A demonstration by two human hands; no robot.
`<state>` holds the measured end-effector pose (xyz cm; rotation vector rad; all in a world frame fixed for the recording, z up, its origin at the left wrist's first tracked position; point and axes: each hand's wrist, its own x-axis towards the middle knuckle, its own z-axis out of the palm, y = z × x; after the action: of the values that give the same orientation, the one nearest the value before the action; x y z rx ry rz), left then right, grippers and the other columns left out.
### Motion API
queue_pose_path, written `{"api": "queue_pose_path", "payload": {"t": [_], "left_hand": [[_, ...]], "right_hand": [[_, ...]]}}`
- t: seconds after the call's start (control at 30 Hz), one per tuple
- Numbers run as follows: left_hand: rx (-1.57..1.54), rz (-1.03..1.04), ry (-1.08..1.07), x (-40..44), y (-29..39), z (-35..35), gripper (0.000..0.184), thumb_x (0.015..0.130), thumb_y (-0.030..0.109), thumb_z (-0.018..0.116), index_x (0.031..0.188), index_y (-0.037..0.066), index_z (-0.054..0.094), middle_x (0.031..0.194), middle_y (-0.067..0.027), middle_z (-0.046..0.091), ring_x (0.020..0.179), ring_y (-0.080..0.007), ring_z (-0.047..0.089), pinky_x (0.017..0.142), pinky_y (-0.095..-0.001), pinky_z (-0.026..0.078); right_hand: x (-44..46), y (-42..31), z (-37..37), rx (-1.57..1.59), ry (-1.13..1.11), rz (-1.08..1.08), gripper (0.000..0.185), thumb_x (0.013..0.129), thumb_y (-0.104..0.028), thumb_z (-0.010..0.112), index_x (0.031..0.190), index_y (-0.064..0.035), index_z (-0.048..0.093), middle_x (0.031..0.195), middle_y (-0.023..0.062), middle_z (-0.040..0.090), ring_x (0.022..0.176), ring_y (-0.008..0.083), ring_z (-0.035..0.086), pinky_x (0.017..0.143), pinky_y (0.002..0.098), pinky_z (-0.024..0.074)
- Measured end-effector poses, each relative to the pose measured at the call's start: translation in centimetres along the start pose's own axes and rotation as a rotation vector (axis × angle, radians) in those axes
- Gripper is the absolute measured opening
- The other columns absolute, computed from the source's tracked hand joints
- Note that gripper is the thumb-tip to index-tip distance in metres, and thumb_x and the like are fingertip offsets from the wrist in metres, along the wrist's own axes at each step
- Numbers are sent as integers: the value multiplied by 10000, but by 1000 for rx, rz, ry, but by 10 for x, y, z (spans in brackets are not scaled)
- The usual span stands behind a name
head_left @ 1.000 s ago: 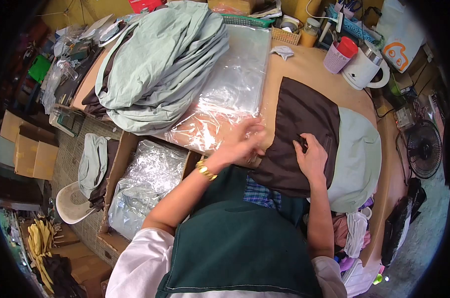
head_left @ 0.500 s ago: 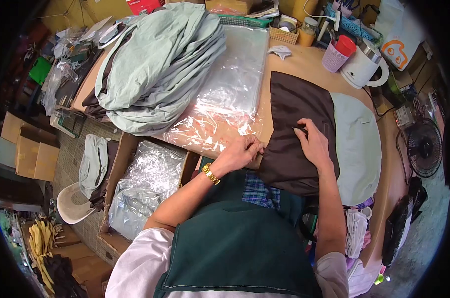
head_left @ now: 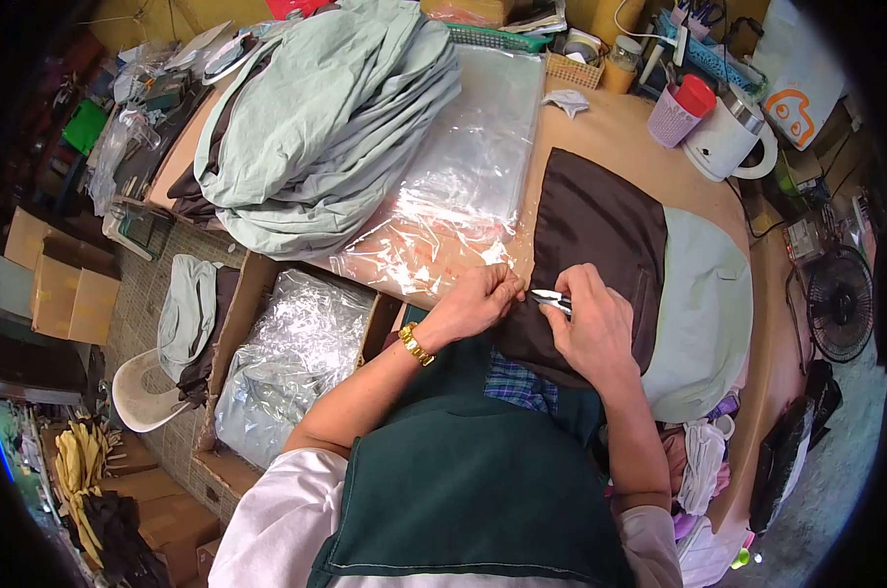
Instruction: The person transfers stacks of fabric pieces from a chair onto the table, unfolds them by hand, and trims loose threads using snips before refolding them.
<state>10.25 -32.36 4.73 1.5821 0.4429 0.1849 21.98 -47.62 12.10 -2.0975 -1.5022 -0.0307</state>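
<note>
A dark brown fabric piece [head_left: 598,230] lies flat on the table, joined to or overlapping a pale grey-green piece [head_left: 703,314] on its right. At its left edge, my left hand [head_left: 484,302] is closed in a pinch; whether it holds the fabric edge or a thread is too small to tell. My right hand [head_left: 595,318] rests over the brown fabric, gripping a small pair of thread snips [head_left: 551,298]. The tips of the snips point left, close to my left fingertips.
A heap of grey-green fabric [head_left: 316,127] sits at the back left, beside clear plastic bags [head_left: 482,137]. An open carton [head_left: 230,343] of plastic-wrapped items stands below the table edge. A white kettle [head_left: 722,137] and a pink cup [head_left: 676,113] are at the back right, near a fan [head_left: 839,304].
My right hand has moved left and turned, and the thread snips now show in it. My left hand stays pinched at the brown edge. The view has shifted slightly.
</note>
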Motion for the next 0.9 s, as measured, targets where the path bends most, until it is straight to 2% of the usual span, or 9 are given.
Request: {"api": "queue_pose_path", "payload": {"t": [0.07,0.13,0.37,0.57,0.73,0.9], "left_hand": [[42,12,12,-1,3,1,276,993,201,509,816,10,598,592,-11,517,538,-81,465,511,-273,386],[51,20,-15,-2,4,2,262,1028,207,477,847,34,553,592,37,450,502,-48,378,463,-217,305],[16,90,-24,-4,6,2,261,1026,206,480,845,32,552,591,33,457,513,-50,396,469,-221,319],[-38,11,-29,-6,5,-4,253,1023,184,478,841,22,546,602,24,469,525,-55,414,477,-227,331],[133,85,-12,-7,12,-2,245,1021,150,470,829,12,533,613,21,459,541,-54,402,492,-234,345],[117,93,6,-11,20,-5,243,1019,144,469,832,4,533,635,18,468,582,-55,404,522,-236,364]], "right_hand": [[1,-1,2,-37,-2,13,330,721,-93,751,943,-79,507,878,85,541,716,305,616,655,408,482],[2,-3,4,-42,7,15,332,717,-85,751,935,-77,500,873,86,541,717,307,617,654,407,482],[4,4,18,10,13,11,342,704,-58,754,907,-67,479,828,102,538,692,322,613,623,409,478],[0,-7,2,72,61,76,359,699,-69,774,870,-55,460,790,110,540,664,339,589,593,420,461],[1,-10,5,47,20,45,351,704,-70,766,884,-58,465,814,111,545,669,336,597,602,422,467],[3,-11,7,-3,-5,65,342,710,-73,755,895,-65,468,836,111,550,691,331,613,621,426,476]]}}
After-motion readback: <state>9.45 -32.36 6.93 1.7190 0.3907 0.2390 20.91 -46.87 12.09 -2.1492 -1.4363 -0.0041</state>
